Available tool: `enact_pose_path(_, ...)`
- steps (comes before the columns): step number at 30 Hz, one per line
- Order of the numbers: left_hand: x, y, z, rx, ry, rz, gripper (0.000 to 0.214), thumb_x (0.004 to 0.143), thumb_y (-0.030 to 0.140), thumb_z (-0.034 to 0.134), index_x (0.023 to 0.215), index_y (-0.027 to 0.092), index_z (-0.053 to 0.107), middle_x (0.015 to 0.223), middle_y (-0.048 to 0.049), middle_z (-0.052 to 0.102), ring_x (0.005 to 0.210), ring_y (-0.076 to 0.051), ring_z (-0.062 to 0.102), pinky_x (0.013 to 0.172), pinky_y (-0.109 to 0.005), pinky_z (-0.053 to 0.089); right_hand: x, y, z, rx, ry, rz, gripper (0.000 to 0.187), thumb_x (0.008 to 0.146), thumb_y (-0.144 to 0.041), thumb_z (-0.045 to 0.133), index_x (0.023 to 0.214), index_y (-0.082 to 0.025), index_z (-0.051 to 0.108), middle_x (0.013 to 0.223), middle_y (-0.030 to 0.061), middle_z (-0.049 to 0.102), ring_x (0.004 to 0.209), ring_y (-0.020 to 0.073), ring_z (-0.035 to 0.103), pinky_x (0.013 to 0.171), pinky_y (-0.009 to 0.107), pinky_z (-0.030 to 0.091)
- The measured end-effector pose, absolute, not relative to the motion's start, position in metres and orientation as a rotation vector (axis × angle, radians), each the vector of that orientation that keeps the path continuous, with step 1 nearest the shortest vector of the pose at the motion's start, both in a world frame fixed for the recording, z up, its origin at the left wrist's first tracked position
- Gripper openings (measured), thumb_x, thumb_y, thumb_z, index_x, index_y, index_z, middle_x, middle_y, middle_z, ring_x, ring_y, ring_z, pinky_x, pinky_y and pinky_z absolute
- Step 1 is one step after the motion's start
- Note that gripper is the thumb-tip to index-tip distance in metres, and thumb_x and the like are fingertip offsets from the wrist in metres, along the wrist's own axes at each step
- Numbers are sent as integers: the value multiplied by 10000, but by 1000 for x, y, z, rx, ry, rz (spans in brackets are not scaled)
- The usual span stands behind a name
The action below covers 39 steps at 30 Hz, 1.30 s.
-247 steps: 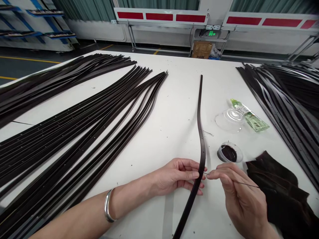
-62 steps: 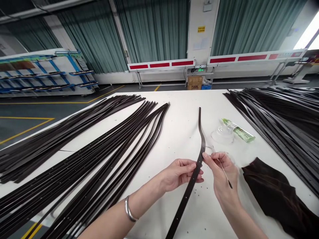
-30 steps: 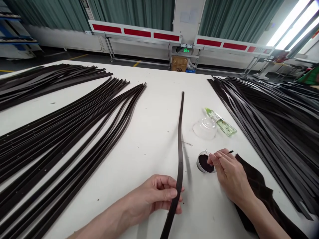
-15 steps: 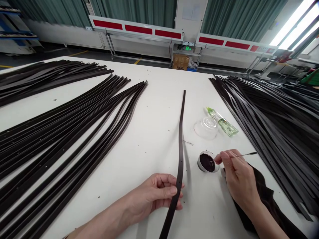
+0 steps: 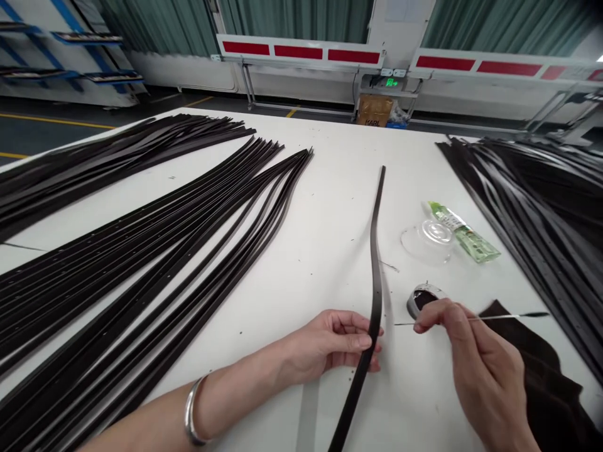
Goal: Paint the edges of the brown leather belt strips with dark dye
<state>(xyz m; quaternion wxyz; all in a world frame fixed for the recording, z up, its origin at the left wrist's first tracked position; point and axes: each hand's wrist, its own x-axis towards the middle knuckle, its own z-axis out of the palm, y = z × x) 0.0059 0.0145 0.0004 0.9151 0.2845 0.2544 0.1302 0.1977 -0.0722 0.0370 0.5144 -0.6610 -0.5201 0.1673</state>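
Observation:
My left hand (image 5: 330, 342) is closed on a long dark leather strap (image 5: 375, 263), pinching it on edge above the white table (image 5: 320, 207). My right hand (image 5: 475, 364) pinches a thin stick (image 5: 499, 317) that points left toward the strap. Its tip hangs a short way from the strap's edge, just right of my left thumb. Behind my right fingers sits a small round pot of dark dye (image 5: 423, 299), partly hidden by them.
Several dark straps (image 5: 141, 251) fan across the left of the table, and another pile (image 5: 541, 201) lies at the right. A clear lid (image 5: 428, 238) and a green bottle (image 5: 464, 232) lie beyond the pot. A dark cloth (image 5: 546, 370) lies under my right wrist.
My right hand lifted the stick out of the dye pot and brought it left toward the strap. My left hand kept its hold on the strap. The camera swung left.

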Motion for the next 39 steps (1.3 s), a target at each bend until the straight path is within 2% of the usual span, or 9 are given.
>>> enact_pose_path(5,6,13,0,586,514,272,261,728,219,808,933,110,690,862,-72,705,746,-187,709,838,-366,539,187,-77,34,-1302,-1677,230,229,945,-57,394,889,-168,586,826,47,621,846,148,572,773,318,454)
enact_pose_path(9,7,13,-1,595,509,267,271,731,220,807,951,113,690,875,-73,705,757,-186,709,872,-385,531,187,-75,30,-1199,-1765,161,252,891,40,411,960,-140,572,839,55,628,864,156,560,779,354,462)
enact_pose_path(24,6,13,-6,635,464,260,243,759,223,792,957,127,688,887,-70,696,795,-179,689,960,-473,486,183,-72,28,-1185,-1805,126,257,887,57,426,983,-137,565,831,42,635,845,147,548,789,360,456)
enact_pose_path(39,7,14,-3,633,483,251,293,720,281,827,935,130,698,865,-67,702,780,-184,695,913,-427,521,182,-73,27,-1200,-1832,131,272,886,27,436,1018,-168,572,842,36,662,834,163,588,767,360,474)
